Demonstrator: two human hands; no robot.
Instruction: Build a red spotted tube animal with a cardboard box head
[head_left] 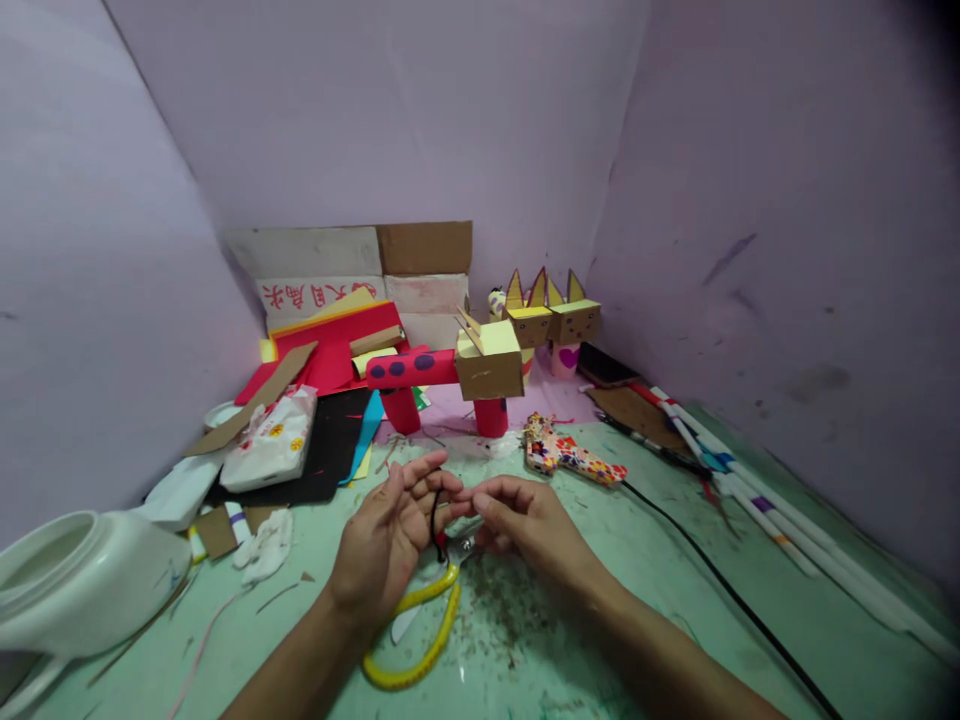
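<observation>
My left hand point(397, 525) is palm up, its fingers partly curled around a thin black cord point(434, 525) that hangs below them. At its fingertips, the thumb and index finger of my right hand point(525, 520) are pinched together; what lies between them is too small to make out. Under both hands is a pair of scissors point(414, 668) with yellow handles, its blades partly hidden by my fingers. Just beyond stands a red cardboard animal point(416, 369) with purple spots and a box head point(491, 375).
A flower-patterned glue gun point(574, 460) lies to the right, its black cable running forward. Paper tubes point(780, 515) line the right wall. Two box-headed animals point(576, 322) stand behind. At left are a white pot point(97, 570), a tissue pack point(271, 440) and red paper point(330, 350).
</observation>
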